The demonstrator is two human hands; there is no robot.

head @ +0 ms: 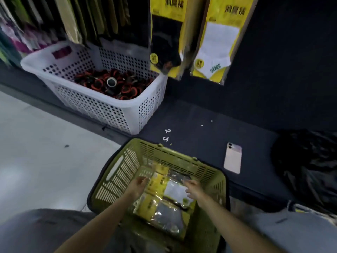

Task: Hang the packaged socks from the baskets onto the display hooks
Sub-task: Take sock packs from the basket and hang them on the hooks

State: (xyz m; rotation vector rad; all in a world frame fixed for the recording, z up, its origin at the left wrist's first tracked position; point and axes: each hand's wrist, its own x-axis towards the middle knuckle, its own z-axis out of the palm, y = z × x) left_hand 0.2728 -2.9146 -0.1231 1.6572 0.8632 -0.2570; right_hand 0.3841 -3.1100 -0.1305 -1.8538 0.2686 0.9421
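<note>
Both hands are down in the green basket point(175, 156), right in front of the person at the edge of the dark display ledge point(200, 114). The packaged socks point(167, 216) lie flat in it, shiny yellow-trimmed packs stacked over one another, one with white socks point(175, 190) on top.

The left hand point(139, 184) hovers over the packs at the basket's left side; it is blurred, so I cannot tell whether its grip has closed on anything. The right hand point(194, 189) is over the white pack, its grip loose, fingers spread and holding nothing.

Up on the display, a black-sock pack point(166, 39) and a white-sock pack point(218, 44) hang side by side, both with yellow headers. To their left, a white perforated basket point(102, 110) holds black-and-orange items point(125, 88) with a tape roll point(111, 81) on top. A phone point(233, 157) lies face down on the ledge, and a black plastic bag point(306, 170) lies well to its right.
</note>
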